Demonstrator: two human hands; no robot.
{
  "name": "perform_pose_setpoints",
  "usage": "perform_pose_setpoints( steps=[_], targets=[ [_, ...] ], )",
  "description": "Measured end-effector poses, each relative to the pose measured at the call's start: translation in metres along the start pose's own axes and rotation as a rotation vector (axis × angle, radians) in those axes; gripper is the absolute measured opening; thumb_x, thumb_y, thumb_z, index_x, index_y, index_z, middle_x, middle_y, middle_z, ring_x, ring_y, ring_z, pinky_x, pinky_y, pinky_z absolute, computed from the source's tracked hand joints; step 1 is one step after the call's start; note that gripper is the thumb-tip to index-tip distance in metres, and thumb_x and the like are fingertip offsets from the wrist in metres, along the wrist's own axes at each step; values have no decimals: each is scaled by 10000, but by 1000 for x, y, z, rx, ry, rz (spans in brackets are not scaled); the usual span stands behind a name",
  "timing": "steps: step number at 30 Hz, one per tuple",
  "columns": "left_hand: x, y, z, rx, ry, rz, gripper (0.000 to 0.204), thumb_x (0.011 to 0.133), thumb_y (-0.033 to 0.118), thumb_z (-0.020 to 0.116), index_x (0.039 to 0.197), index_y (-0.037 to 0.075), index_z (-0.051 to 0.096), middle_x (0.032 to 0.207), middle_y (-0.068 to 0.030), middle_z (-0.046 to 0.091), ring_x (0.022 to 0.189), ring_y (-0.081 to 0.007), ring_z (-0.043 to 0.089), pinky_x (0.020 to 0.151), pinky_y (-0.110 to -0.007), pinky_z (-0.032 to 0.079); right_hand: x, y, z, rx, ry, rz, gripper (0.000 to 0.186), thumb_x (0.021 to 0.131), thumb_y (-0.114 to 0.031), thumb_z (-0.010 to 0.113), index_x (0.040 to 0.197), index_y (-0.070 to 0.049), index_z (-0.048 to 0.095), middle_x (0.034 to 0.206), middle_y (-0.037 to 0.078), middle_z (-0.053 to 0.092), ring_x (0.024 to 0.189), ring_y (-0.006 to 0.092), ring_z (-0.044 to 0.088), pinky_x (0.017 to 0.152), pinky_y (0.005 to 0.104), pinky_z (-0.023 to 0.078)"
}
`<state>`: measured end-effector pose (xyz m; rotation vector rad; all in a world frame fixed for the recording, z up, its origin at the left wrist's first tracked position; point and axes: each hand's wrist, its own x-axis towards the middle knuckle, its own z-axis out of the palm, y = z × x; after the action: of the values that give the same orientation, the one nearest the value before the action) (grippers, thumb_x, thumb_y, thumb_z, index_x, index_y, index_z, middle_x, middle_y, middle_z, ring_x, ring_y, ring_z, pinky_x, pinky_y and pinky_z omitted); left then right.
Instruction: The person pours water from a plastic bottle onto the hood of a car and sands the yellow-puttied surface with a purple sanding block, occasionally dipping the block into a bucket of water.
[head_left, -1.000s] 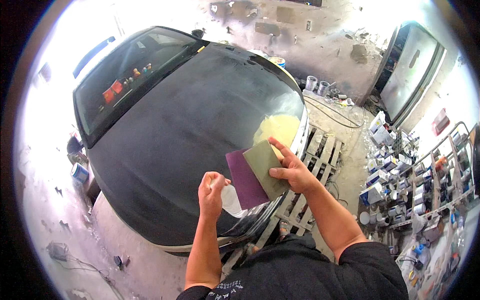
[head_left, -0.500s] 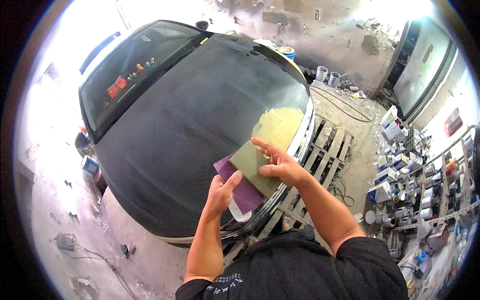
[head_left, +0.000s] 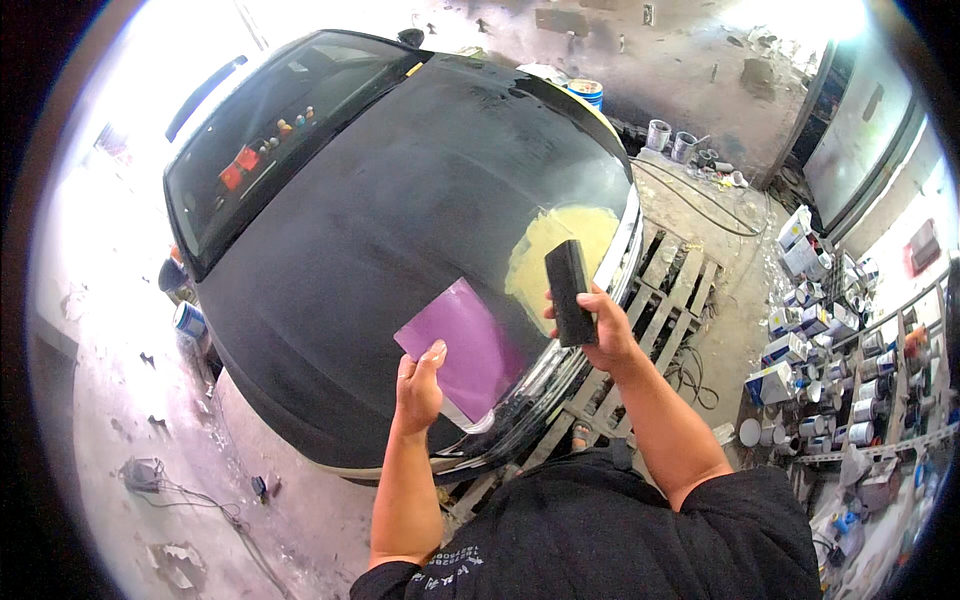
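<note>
My left hand pinches a purple sandpaper sheet by its left edge, thumb on top. The sheet is held over the front of a dark matte car hood. To the right, my right hand grips a black sanding block by its lower end, thumb across the front and fingertips showing on the left side. The block is held upright, apart from the sheet. Behind it, a pale yellow filler patch covers the hood's front corner; the block hides part of it.
A wooden pallet lies beside the car's front. Many cans and boxes crowd a rack at the right. A hose runs along the floor behind the pallet. At the left are a blue-and-white bucket and a cable.
My hands have moved apart. An olive-green flat face lay over the purple sheet before; now my right hand holds the black block away from it, and the sheet shows more fully.
</note>
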<state>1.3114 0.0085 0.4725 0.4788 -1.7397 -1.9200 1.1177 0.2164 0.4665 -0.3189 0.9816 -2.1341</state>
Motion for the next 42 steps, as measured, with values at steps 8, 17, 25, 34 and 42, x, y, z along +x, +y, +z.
perform_pose_setpoints(
  steps=[8, 17, 25, 34, 42],
  targets=[
    [0, 6, 17, -168, -54, -60, 363, 1050, 276, 510, 1270, -6, 567, 1148, -51, 644, 1043, -144, 588, 936, -312, 457, -29, 27, 76, -1209, -92, -543, 989, 788, -324, 810, 1536, -18, 240, 1356, 254, 423, 1276, 396, 452, 1040, 462, 425],
    [-10, 17, 16, 22, -213, 97, 618, 1033, 488, 454, 1404, -6, 458, 1296, -111, 573, 1161, -208, 540, 1005, -367, 430, -39, 36, 92, -1260, -200, -672, 1026, 757, -243, 840, 1551, -49, 220, 1395, 246, 374, 1275, 432, 435, 1021, 478, 441],
    [-13, 23, 13, 67, -260, 153, 738, 1011, 588, 390, 1427, -20, 423, 1288, -142, 582, 1191, -225, 552, 1001, -370, 453, -42, 34, 100, -1290, -250, -716, 1033, 748, -242, 852, 1550, -41, 232, 1400, 251, 386, 1265, 428, 445, 1008, 467, 456],
    [-17, 30, 17, 102, -269, 144, 840, 972, 672, 357, 1428, -32, 412, 1293, -163, 583, 1174, -241, 577, 980, -365, 481, -46, 33, 103, -1322, -253, -726, 1028, 745, -250, 850, 1549, -44, 244, 1392, 248, 386, 1248, 429, 462, 991, 466, 473],
    [-20, 31, 15, 114, -267, 147, 824, 986, 659, 339, 1420, -36, 417, 1300, -165, 578, 1177, -243, 566, 976, -367, 476, -46, 30, 107, -1376, -268, -767, 1030, 752, -281, 836, 1558, -76, 227, 1394, 245, 364, 1221, 456, 485, 959, 476, 498]
  ],
)
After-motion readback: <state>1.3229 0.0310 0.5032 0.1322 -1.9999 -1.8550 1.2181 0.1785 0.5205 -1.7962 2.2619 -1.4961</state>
